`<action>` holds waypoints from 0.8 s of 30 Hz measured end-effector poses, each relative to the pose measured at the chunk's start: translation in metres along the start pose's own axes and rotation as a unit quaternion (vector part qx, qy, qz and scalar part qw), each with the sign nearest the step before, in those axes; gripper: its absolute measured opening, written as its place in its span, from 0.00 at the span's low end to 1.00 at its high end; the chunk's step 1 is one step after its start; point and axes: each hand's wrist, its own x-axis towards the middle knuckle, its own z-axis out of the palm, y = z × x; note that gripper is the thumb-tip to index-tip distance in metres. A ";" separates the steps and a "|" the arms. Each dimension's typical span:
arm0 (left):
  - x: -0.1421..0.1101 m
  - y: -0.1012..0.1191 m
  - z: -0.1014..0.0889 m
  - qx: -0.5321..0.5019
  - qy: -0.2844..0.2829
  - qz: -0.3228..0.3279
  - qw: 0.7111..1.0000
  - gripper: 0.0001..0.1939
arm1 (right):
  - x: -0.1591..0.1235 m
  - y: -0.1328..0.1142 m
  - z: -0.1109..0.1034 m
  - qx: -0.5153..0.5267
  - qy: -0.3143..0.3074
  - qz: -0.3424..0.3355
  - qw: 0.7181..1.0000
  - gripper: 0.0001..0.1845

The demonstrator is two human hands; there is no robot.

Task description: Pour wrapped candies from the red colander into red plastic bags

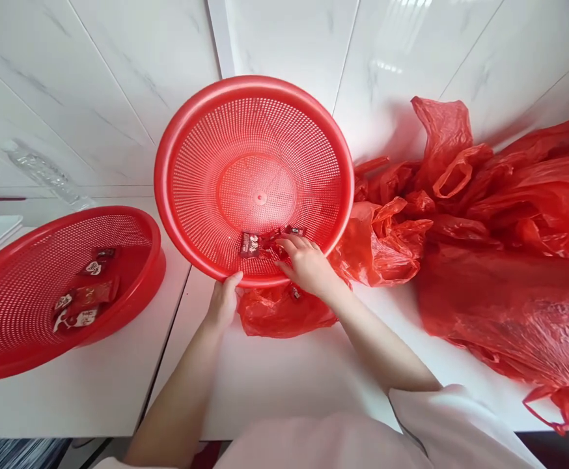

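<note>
A red mesh plastic basket [254,85] is tilted toward me, with several small dark-red snack packets [250,245] gathered at its lower side. The fingers of my left hand [224,301] are wrapped over the basket's near rim, the thumb on top. My right hand [306,264] reaches over the same rim into the basket. Its fingers are at the packets, and the thumb is apart from them; some fingertips are hidden. Beneath the near rim lies a red plastic bag [284,316], with a small packet partly showing at its top.
On the left, a second red basket [142,306] holds several packets [89,294]. Behind it lies a clear plastic bottle [45,170] by the tiled wall [284,39]. Red plastic bags [504,280] crowd the right side. A seam [165,345] divides the white tabletop [265,384].
</note>
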 end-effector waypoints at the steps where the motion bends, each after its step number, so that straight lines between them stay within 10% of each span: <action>1: -0.001 -0.003 0.000 0.002 0.004 -0.008 1.000 0.19 | 0.002 0.002 0.006 -0.021 -0.004 0.020 1.000 0.19; 8: 0.000 -0.008 -0.001 -0.028 -0.022 -0.027 0.999 0.17 | 0.003 0.024 -0.014 0.157 -0.016 0.063 0.985 0.17; 15: 0.000 -0.001 0.004 -0.042 -0.036 -0.023 0.998 0.19 | -0.001 0.016 -0.021 0.081 -0.101 -0.051 0.990 0.12; 19: 0.001 0.002 0.004 -0.038 -0.042 -0.013 0.998 0.20 | -0.002 0.012 -0.012 0.037 -0.129 -0.063 0.989 0.27; 24: 0.007 0.000 -0.002 -0.048 -0.030 -0.012 0.998 0.20 | -0.001 0.014 -0.018 0.139 -0.197 -0.086 0.967 0.20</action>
